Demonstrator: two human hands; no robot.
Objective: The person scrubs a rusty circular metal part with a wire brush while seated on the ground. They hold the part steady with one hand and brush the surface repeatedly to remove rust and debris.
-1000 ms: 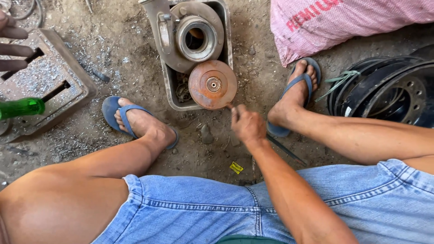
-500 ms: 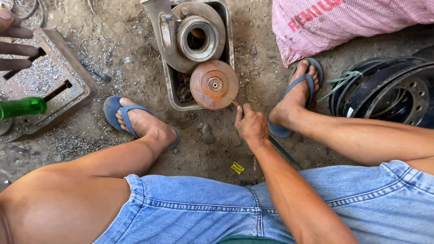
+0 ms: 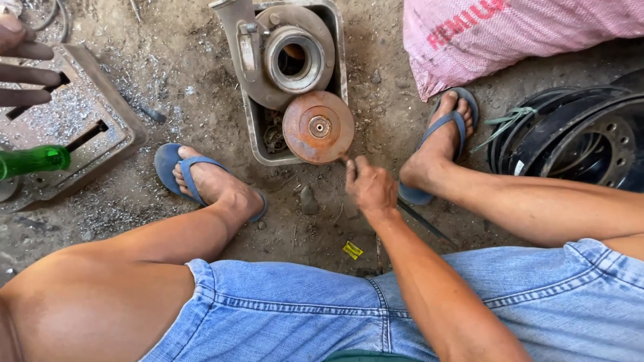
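Head camera, looking straight down at a person squatting on a dirt floor, bare knees and denim shorts filling the bottom of the view.

The right hand (image 3: 371, 190) is the only one of the person's own hands in view. It is closed in a loose fist around a thin dark rod (image 3: 421, 223), with the thumb and forefinger pinching near the rod's forward end. The rod's long axis runs on a slant: its tip points up and to the left from the hand, and its tail trails down and to the right, past the wrist, toward the right foot (image 3: 437, 144) in a blue sandal.

Directly ahead of the hand, just beyond the knuckles and slightly left, sits a rusty orange disc (image 3: 318, 127) with a small hub at its centre. The rod's tip meets or nearly meets the disc's lower right rim; I cannot tell whether they touch. The disc leans on the near edge of a grey metal tray (image 3: 253, 121), and farther ahead, in the tray, lies a grey pump housing (image 3: 290, 59) with a round opening.

The left hand is out of view, so the right is the nearer. Far left of the hand, another person's fingers (image 3: 23, 70) rest by a metal block (image 3: 80, 127).
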